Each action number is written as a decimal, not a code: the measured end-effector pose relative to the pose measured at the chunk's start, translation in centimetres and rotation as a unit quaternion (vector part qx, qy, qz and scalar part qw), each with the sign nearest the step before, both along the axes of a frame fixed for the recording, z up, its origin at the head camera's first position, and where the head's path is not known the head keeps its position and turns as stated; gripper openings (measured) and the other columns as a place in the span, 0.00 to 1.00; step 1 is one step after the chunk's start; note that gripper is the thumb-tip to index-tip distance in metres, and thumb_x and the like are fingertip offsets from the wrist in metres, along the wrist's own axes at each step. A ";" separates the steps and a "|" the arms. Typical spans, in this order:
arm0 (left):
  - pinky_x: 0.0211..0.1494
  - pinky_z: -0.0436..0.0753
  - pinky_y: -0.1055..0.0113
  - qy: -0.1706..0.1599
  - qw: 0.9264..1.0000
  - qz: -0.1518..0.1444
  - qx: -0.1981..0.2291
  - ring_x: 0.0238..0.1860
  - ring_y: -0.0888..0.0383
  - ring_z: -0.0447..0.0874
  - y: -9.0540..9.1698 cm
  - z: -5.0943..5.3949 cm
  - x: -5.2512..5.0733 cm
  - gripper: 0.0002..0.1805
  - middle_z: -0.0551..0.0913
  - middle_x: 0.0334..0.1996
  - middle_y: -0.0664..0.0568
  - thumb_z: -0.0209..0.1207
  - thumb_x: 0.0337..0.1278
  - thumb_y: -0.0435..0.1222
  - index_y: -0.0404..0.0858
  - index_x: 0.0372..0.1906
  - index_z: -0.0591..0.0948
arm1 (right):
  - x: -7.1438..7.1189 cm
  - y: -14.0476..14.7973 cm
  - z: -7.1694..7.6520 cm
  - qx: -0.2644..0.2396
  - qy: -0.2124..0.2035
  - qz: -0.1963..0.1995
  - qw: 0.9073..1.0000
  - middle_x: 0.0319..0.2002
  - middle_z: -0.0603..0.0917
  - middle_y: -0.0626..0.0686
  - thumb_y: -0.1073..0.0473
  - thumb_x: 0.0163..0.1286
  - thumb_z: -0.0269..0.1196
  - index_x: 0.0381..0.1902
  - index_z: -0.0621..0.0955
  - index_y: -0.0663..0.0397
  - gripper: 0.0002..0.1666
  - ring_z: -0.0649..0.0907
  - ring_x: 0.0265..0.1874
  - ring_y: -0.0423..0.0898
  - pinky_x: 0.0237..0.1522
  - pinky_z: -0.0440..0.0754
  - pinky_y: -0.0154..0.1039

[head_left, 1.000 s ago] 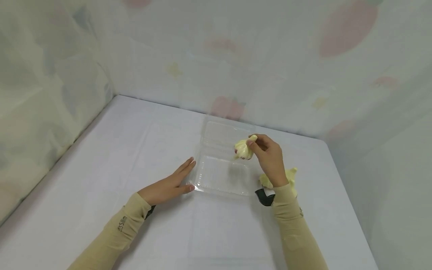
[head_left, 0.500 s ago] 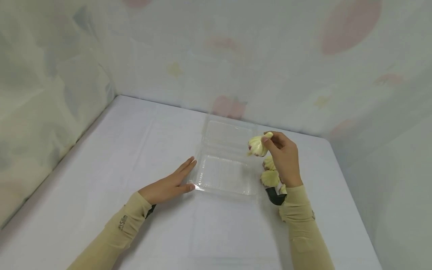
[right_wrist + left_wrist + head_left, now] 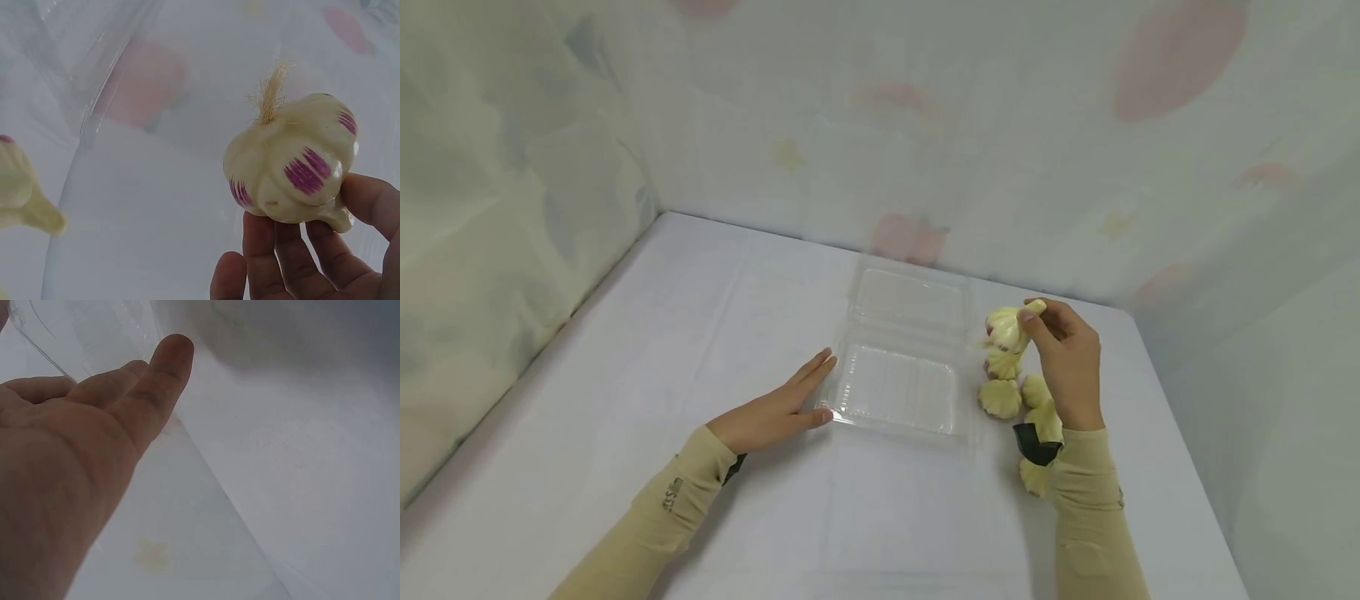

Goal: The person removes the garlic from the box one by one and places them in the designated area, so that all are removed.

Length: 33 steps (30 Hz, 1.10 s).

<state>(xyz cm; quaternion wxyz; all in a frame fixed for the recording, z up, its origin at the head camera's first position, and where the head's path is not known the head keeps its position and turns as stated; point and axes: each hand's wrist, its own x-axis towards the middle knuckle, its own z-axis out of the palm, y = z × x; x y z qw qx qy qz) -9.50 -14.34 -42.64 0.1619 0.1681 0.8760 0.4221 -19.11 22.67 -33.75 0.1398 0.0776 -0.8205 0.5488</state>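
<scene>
Between thumb and fingers, my right hand (image 3: 1069, 354) pinches a garlic bulb (image 3: 1006, 328) by its stem, to the right of the clear container. The right wrist view shows that garlic bulb (image 3: 294, 162) with purple streaks and a tuft of roots. Several more garlic bulbs (image 3: 1000, 398) lie beneath and beside the right hand, some partly covered by the wrist. A clear plastic container (image 3: 898, 392) lies with its lid (image 3: 910, 298) folded back. My left hand (image 3: 775, 414), fingers straight, touches the container's left edge; the left wrist view shows the same hand (image 3: 94, 425) extended.
A white table (image 3: 760, 517) bears everything. Behind it hangs a pale cloth wall (image 3: 1000, 192) with faded fruit prints, and another cloth (image 3: 497, 225) closes the left side. A dark strap (image 3: 1037, 446) sits at the right wrist, close to the bulbs.
My right hand has moved right with the garlic bulb, from above the container to above the loose bulbs, uncovering more of them. The left hand has stayed put.
</scene>
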 end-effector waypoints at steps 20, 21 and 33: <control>0.76 0.49 0.46 0.009 1.000 -0.002 0.009 0.80 0.55 0.32 0.0 -0.4 -0.1 0.46 0.32 0.82 0.54 0.50 0.76 0.56 0.49 0.83 0.38 | 2.1 3.5 -2.7 0.047 -0.063 -0.060 0.995 0.47 0.86 0.48 0.45 0.72 0.67 0.56 0.84 0.56 0.25 0.83 0.46 0.37 0.48 0.75 0.31; 0.76 0.49 0.46 0.009 1.000 -0.002 0.009 0.80 0.55 0.32 0.0 -0.4 -0.1 0.46 0.32 0.82 0.54 0.50 0.76 0.56 0.49 0.83 0.38 | 2.2 3.6 -2.9 0.055 -0.061 -0.061 0.995 0.47 0.86 0.49 0.44 0.72 0.66 0.56 0.84 0.56 0.25 0.83 0.45 0.37 0.47 0.75 0.31; 0.77 0.49 0.46 0.013 1.000 -0.003 0.014 0.80 0.55 0.31 -0.2 -0.7 -0.1 0.46 0.32 0.82 0.54 0.50 0.76 0.57 0.49 0.83 0.38 | 3.9 4.2 -5.1 0.142 -0.078 -0.036 0.986 0.46 0.87 0.52 0.41 0.74 0.63 0.54 0.84 0.54 0.25 0.84 0.43 0.42 0.39 0.78 0.32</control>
